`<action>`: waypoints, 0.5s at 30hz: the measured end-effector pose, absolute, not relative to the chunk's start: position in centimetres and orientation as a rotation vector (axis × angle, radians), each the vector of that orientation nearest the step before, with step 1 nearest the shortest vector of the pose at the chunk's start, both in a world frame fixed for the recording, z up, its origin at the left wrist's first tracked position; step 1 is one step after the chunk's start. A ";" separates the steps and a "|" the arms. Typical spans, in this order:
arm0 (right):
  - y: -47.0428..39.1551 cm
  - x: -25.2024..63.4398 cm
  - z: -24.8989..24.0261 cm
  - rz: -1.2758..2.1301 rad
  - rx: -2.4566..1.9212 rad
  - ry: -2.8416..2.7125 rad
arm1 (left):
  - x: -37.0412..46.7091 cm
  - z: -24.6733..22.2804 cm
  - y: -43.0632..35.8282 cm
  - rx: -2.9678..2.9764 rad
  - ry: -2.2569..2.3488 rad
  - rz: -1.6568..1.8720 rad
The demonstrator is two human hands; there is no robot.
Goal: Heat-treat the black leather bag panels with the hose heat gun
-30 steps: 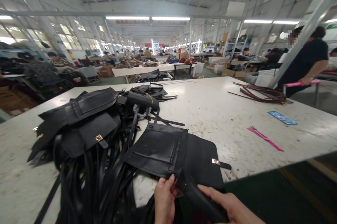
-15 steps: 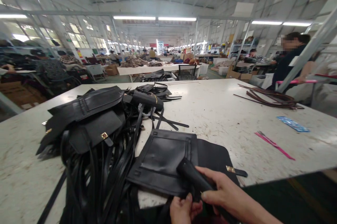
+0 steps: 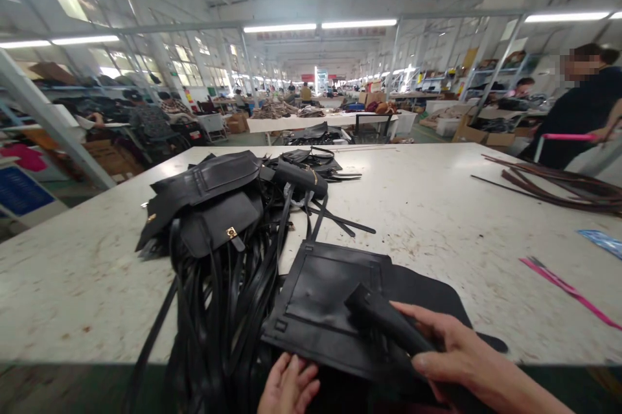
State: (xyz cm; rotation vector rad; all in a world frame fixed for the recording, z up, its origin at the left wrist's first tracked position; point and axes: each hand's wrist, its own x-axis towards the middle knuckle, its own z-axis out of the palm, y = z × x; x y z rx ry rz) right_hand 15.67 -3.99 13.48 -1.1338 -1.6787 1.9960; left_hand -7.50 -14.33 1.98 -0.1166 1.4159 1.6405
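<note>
A flat black leather bag piece (image 3: 335, 297) lies at the table's near edge, its rounded flap (image 3: 427, 291) spread to the right. My right hand (image 3: 451, 349) is wrapped round a dark rolled strap (image 3: 383, 317) above that piece. Just below the piece's lower left edge is my left hand (image 3: 289, 383), fingers apart and palm up, with nothing seen in it. To the left, a heap of black bag parts (image 3: 218, 181) with gold clasps spills long black straps (image 3: 214, 323) over the near edge.
Brown straps (image 3: 558, 184) lie at the table's right, near a pink zipper strip (image 3: 568, 287) and a blue patterned packet (image 3: 602, 242). A person (image 3: 578, 109) in dark clothes stands beyond the right side. Another table (image 3: 321, 121) stands farther back.
The view has turned left, so things sit farther right. My left hand has let go of the strap and moved left to the bag piece's lower edge. My right hand still holds the strap.
</note>
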 end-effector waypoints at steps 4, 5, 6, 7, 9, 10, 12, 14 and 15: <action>-3.2 10.7 13.9 2.270 -0.936 -1.725 | -9.3 2.1 -13.0 -0.074 1.453 1.813; -2.9 9.5 13.8 2.336 -0.879 -1.734 | -9.3 1.9 -12.7 -0.062 1.466 1.831; -2.7 8.3 13.6 2.387 -0.830 -1.750 | -9.2 1.6 -12.5 -0.053 1.468 1.841; -2.5 7.2 13.4 2.422 -0.794 -1.767 | -9.1 1.2 -12.4 -0.045 1.460 1.849; -2.2 5.5 12.9 2.468 -0.758 -1.796 | -9.0 0.3 -12.6 -0.033 1.428 1.871; -2.2 4.8 12.7 2.472 -0.757 -1.814 | -8.9 0.0 -12.8 -0.032 1.407 1.882; -2.6 3.7 12.5 2.434 -0.771 -1.860 | -8.9 -0.5 -13.1 -0.048 1.365 1.906; -3.2 2.9 12.6 2.355 -0.792 -1.902 | -8.9 -0.6 -13.3 -0.083 1.331 1.937; -3.6 2.7 12.8 2.314 -0.802 -1.920 | -8.9 -0.6 -13.3 -0.101 1.319 1.952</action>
